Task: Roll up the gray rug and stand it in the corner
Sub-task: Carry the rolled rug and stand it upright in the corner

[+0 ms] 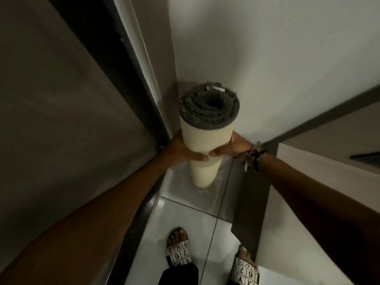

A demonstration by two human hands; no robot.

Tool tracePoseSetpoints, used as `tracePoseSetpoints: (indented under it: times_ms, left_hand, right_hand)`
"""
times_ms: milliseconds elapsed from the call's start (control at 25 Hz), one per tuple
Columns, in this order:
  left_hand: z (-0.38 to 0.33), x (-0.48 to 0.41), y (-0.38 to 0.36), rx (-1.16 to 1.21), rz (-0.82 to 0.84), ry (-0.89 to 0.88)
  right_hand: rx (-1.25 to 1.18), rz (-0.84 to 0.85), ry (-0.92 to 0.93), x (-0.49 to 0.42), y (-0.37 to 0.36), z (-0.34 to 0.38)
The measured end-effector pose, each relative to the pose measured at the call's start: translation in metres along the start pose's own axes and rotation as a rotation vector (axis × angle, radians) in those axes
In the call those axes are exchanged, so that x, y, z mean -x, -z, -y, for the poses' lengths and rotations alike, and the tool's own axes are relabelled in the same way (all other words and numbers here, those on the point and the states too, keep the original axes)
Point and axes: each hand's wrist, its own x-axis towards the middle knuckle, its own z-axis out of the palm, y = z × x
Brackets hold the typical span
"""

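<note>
The rolled gray rug (206, 138) stands upright in the corner, its cream backing outside and the gray pile spiral showing at the top end. Its bottom rests on the white floor tile. My left hand (181, 150) wraps the roll from the left and my right hand (232, 148) from the right, thumbs nearly meeting at the front, about halfway down the roll. A bracelet is on my right wrist.
A white wall (267, 58) is behind the roll. A dark door panel (61, 99) with a black frame runs along the left. A dark-edged furniture side (253, 198) stands at the right. My two feet in patterned sandals (177, 254) stand on the glossy tiles.
</note>
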Motion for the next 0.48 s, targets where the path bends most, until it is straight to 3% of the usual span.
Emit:
tracePoseSetpoints:
  times_ms: [160, 280, 480]
  left_hand:
    - [0.014, -0.044, 0.012, 0.019, -0.057, 0.112]
    - [0.032, -0.061, 0.014, -0.009, -0.011, 0.173]
    - [0.06, -0.068, 0.02, 0.092, -0.085, 0.251]
  right_hand:
    - [0.108, 0.0, -0.038, -0.055, 0.016, -0.022]
    - [0.147, -0.004, -0.111, -0.079, 0.016, -0.039]
    - [0.259, -0.177, -0.195, -0.093, 0.001, -0.059]
